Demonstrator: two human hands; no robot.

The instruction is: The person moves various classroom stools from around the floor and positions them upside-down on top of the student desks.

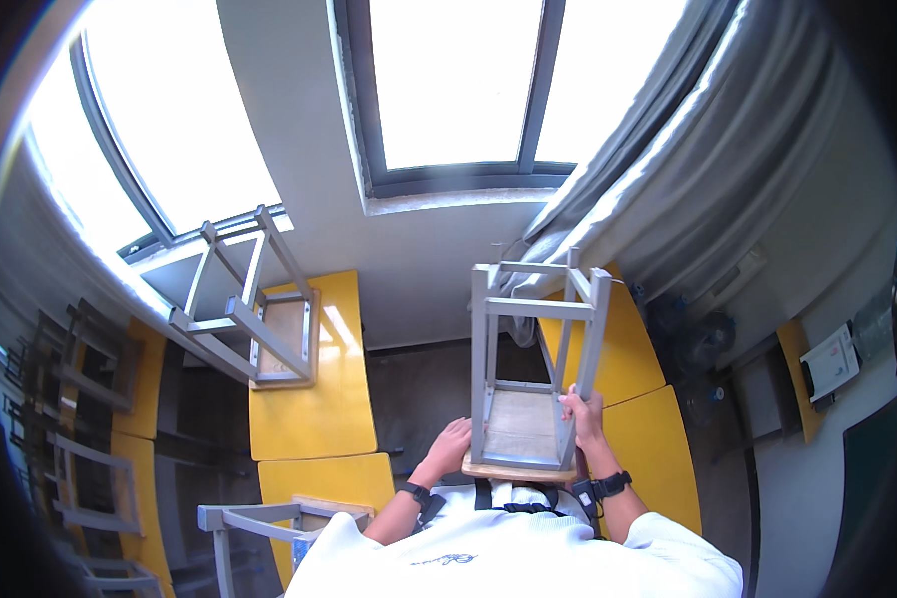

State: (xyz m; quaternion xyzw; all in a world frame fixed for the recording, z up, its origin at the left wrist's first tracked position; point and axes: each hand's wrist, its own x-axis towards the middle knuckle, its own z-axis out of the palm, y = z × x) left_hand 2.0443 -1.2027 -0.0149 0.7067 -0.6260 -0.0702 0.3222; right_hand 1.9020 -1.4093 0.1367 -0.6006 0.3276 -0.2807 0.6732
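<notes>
In front of my chest is an upside-down stool [523,426] with a wooden seat and grey metal legs that point up. My right hand [584,415] is wrapped around its right front leg, just above the seat. Against the left side of the same stool, low by the seat edge, lies my left hand [448,448]; the leg partly hides its fingertips. I cannot see what, if anything, supports the seat from below.
Another upturned stool [284,344] rests on a yellow table [314,418] to the left. A third stool [261,519] is at lower left. More yellow tables [650,448] stand on the right, near a grey curtain [688,187]. Large water bottles [706,336] are beyond them.
</notes>
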